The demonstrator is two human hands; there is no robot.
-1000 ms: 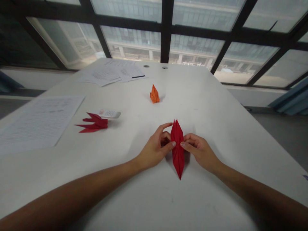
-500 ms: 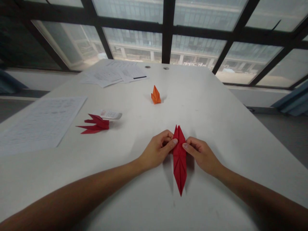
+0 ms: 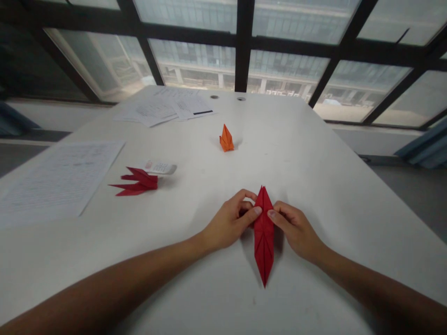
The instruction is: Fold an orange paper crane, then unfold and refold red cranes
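A long, narrow piece of folded red origami paper [image 3: 264, 237] is held upright lengthwise before me, pointed at both ends with creases down its middle. My left hand [image 3: 233, 217] pinches its left edge, thumb on the front face and fingers partly behind. On the opposite edge, my right hand [image 3: 294, 227] grips it the same way, thumb on top. The fingertips behind the paper are hidden. Further off stands a small orange origami figure [image 3: 226, 138]. Over to the left lies another red origami piece [image 3: 138, 181] with several pointed prongs.
A white remote control [image 3: 160, 167] lies just behind the pronged red piece. Printed sheets [image 3: 63, 177] rest at the left, and more papers [image 3: 167, 107] overlap at the far left of the white table [image 3: 296, 139]. Dark-framed windows [image 3: 240, 46] rise beyond its far edge.
Both hands have shifted slightly right and toward me with the red paper. Its two top tips, apart before, now sit closer together in a more even point.
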